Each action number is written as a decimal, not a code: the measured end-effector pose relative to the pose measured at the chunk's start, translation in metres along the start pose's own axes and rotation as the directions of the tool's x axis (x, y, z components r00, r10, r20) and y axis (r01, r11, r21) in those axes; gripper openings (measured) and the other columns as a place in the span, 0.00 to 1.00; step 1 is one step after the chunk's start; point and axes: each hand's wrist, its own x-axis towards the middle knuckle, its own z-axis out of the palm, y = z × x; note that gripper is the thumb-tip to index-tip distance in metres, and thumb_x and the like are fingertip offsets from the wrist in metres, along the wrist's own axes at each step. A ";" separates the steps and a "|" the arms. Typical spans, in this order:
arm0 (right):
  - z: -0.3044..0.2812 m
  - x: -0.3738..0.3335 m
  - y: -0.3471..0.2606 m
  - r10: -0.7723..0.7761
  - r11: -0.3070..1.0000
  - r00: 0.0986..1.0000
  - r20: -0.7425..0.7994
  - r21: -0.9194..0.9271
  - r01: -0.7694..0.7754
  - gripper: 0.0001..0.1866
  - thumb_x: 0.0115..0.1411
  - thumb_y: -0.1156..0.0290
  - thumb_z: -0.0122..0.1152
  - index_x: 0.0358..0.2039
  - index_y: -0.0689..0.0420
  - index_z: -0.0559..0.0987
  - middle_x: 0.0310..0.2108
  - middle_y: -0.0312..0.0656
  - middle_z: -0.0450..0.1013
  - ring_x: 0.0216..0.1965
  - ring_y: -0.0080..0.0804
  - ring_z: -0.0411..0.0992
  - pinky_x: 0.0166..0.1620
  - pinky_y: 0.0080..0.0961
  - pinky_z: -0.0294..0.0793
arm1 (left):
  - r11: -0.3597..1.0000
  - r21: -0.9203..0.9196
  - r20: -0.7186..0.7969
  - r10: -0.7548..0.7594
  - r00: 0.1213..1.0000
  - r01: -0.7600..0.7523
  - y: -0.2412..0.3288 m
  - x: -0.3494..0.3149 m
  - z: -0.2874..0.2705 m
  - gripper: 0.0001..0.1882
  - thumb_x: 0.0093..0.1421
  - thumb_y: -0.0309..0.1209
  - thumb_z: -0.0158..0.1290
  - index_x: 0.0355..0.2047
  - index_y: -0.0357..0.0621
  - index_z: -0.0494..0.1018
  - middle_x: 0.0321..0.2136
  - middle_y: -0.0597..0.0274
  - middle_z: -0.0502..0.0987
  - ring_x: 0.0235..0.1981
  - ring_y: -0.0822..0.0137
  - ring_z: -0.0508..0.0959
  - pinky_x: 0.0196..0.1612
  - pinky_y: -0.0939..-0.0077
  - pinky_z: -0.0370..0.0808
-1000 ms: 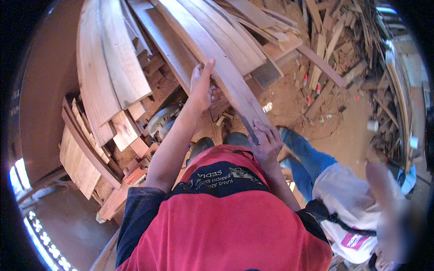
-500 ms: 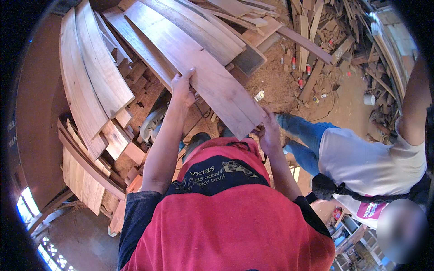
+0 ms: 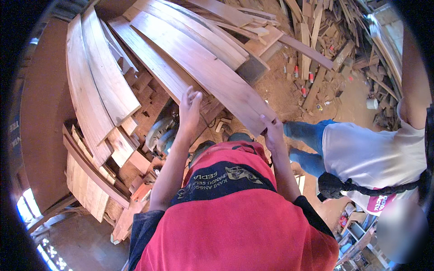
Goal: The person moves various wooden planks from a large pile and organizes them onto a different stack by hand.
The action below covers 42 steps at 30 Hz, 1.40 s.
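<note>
Planks (image 3: 108, 74) lie stacked at left. The left hand (image 3: 189, 108), fingers loosely curled, holds nothing, beside a long wooden board (image 3: 216, 73) running far to near at centre; it looks stiff, fairly heavy, best held by both long edges. The right hand (image 3: 273, 132) grips its near-right corner.

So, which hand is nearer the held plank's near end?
Right. The right hand holds the plank at the right corner of that end; the left hand is farther up, off the plank's left edge, apparently not touching it.
</note>
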 end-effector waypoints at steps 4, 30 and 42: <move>-0.025 0.030 0.021 0.009 0.998 0.999 -0.036 -0.066 -0.011 0.25 0.62 0.70 0.65 0.57 0.64 0.73 0.51 0.42 0.76 0.49 0.31 0.76 0.52 0.30 0.77 | 1.000 -0.007 -0.025 0.008 1.000 -0.008 -0.014 -0.032 -0.010 0.29 0.70 0.38 0.51 0.65 0.34 0.61 0.51 0.49 0.75 0.50 0.65 0.76 0.52 0.71 0.74; 0.033 0.130 0.013 -0.721 0.499 0.691 -0.054 -0.733 0.463 0.30 0.59 0.56 0.70 0.53 0.66 0.73 0.57 0.48 0.68 0.58 0.41 0.66 0.61 0.39 0.65 | 0.359 0.870 -0.492 0.670 0.556 0.337 0.108 -0.065 -0.250 0.30 0.63 0.50 0.56 0.60 0.46 0.72 0.62 0.50 0.69 0.64 0.50 0.68 0.65 0.55 0.62; 0.172 0.173 -0.013 -0.425 -0.299 0.652 0.627 -0.778 0.553 0.29 0.65 0.51 0.56 0.61 0.54 0.69 0.60 0.47 0.69 0.65 0.47 0.62 0.67 0.56 0.55 | 0.414 0.811 -0.585 0.562 0.584 0.414 0.101 -0.044 -0.252 0.36 0.61 0.57 0.55 0.65 0.55 0.68 0.69 0.57 0.61 0.65 0.51 0.67 0.64 0.55 0.67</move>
